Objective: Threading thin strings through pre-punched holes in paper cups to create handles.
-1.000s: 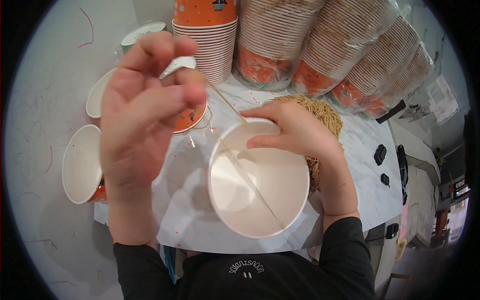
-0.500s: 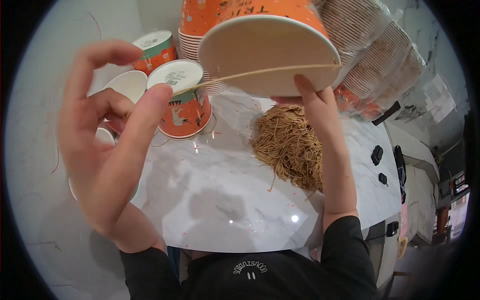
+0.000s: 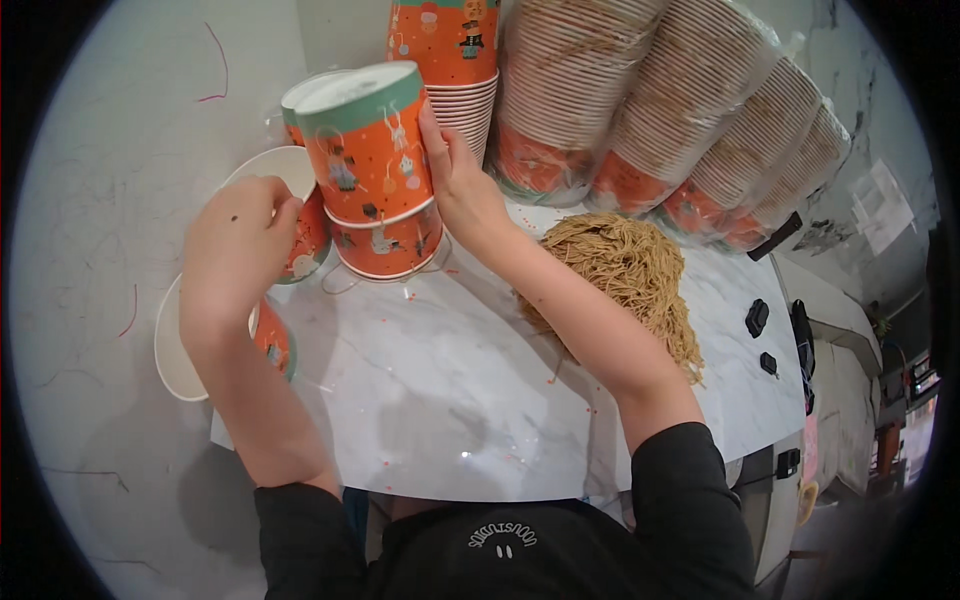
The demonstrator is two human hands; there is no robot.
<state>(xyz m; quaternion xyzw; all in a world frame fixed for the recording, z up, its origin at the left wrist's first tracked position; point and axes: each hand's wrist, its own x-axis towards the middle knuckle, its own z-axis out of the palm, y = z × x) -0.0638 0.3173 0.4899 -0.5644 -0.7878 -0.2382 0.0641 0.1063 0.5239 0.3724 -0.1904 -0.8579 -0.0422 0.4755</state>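
Swung down from overhead, the inverted orange paper cup (image 3: 365,140) held by the right hand (image 3: 460,185) now caps the upturned cup (image 3: 388,240) on the marble table (image 3: 450,400), while the left hand (image 3: 235,245) closes on a sideways cup (image 3: 305,235); several loose cups remain unstacked.

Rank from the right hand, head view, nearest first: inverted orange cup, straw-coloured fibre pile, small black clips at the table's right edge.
1. Inverted orange cup: in the right hand, on the stack.
2. Straw-coloured fibre pile: right of the forearm.
3. Black clips: far right edge.
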